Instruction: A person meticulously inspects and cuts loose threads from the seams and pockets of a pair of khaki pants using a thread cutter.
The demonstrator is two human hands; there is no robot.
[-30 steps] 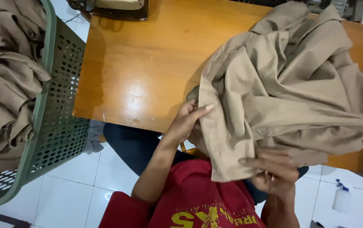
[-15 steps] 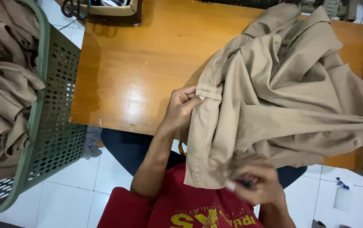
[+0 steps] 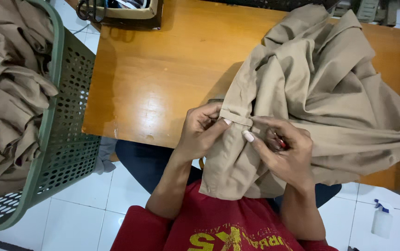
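A crumpled tan garment (image 3: 321, 93) lies over the right part of a wooden table (image 3: 163, 74) and hangs off its near edge. My left hand (image 3: 202, 132) pinches a small belt loop at the garment's near edge. My right hand (image 3: 281, 151) grips the same fabric just to the right of the loop, with a small red tool partly hidden in its palm. Both hands meet at the loop.
A green perforated basket (image 3: 60, 139) heaped with more tan garments (image 3: 4, 93) stands on the left beside the table. A small box of items (image 3: 121, 9) sits at the table's far edge. A spray bottle (image 3: 382, 218) stands on the tiled floor at right.
My right hand rose from below the garment to the belt loop beside my left hand. The garment's near edge shifted, and my left hand now pinches the loop.
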